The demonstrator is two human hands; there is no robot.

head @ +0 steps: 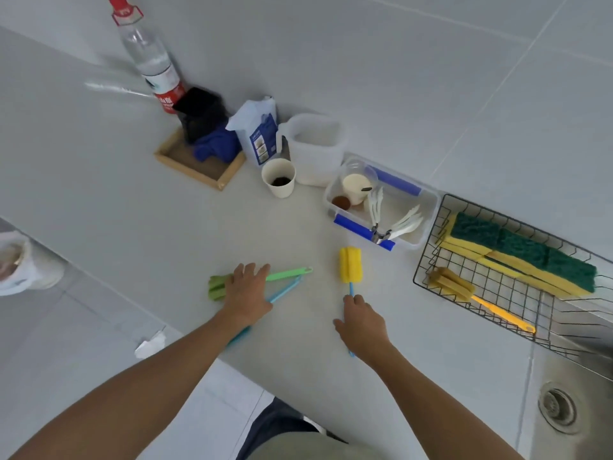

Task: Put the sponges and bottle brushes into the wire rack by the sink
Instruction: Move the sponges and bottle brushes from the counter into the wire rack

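The black wire rack (431,257) stands at the edge of the steel sink (570,386), and I use it as the landmark. Inside the rack lie three yellow sponges with green scouring tops (524,257) in a row, and in front of them a brown-yellow sponge brush with an orange handle (464,288), whose handle end reaches over the rack's low side toward the sink.

Left of the rack, on the pale grey counter (132,200), lies a yellow sponge brush with a thin blue handle (350,263). The right hand (363,327) is over its handle with the fingers curled; they seem to pinch the handle, but the grip is partly hidden.

Further left from the rack, the left hand (247,290) rests flat, fingers spread and straight, on a green sponge brush with a green handle (288,274). Just beside it lies a light blue handled brush (285,290), partly under the same hand; its head is hidden by the arm.

Directly left of the rack, touching or almost touching it, stands a clear plastic box with blue clips (428,207). Beyond it, farther from the rack, are a white paper cup (280,190), a white plastic jug (315,154) and a wooden tray (185,164).
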